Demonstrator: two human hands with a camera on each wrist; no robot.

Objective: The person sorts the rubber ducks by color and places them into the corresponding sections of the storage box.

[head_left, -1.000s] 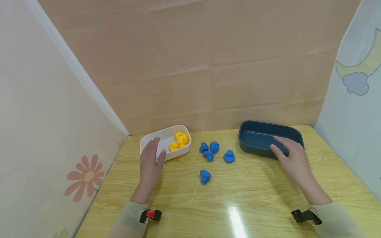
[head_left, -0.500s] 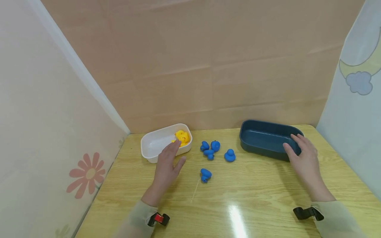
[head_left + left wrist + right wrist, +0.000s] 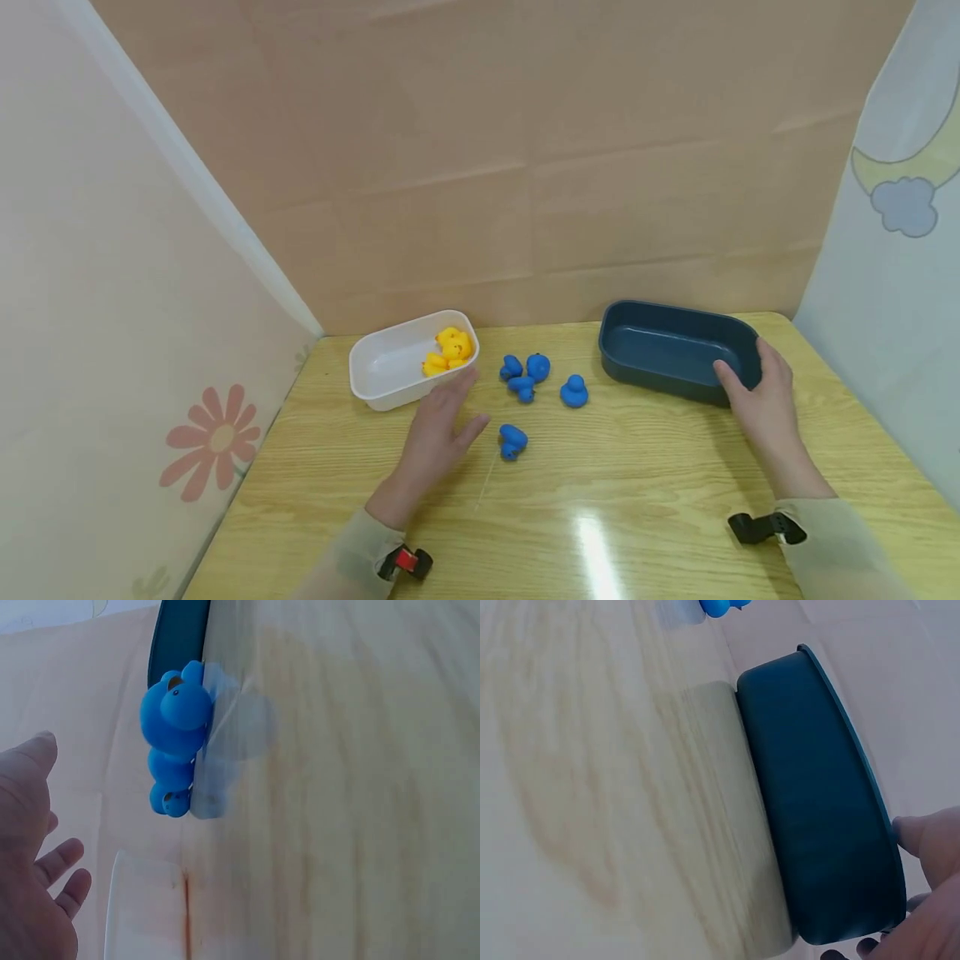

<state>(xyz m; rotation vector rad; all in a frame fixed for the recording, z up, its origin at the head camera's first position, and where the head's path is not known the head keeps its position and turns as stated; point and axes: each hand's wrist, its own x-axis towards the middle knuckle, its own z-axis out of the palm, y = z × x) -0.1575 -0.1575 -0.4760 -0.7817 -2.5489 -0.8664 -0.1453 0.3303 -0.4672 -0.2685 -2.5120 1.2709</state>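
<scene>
My left hand [image 3: 437, 433] is over the table with its thumb spread and its fingers stretched, holding nothing. Its thumb points toward a blue rubber duck [image 3: 513, 442] lying on its side, and its fingertips overlap the near rim of a white tray [image 3: 371, 392]. Yellow rubber ducks [image 3: 453, 343] lie in that tray's right end. In the left wrist view, blue ducks [image 3: 176, 720] stand beyond the left hand [image 3: 34, 855]. My right hand [image 3: 768, 412] grips the right end of a dark blue tray [image 3: 660, 379], thumb at the near rim [image 3: 889, 825] and fingers round the end.
More blue rubber ducks [image 3: 521, 385] cluster between the trays, with one upright blue duck [image 3: 574, 392] nearer the dark tray. A brown paper backdrop [image 3: 525, 208] rises behind the wooden table [image 3: 637, 483]. White patterned panels [image 3: 112, 292] flank both sides.
The left hand has moved right from over the white tray to its near right side. My right hand has shifted right, from over the dark tray to its right end. The ducks lie as before.
</scene>
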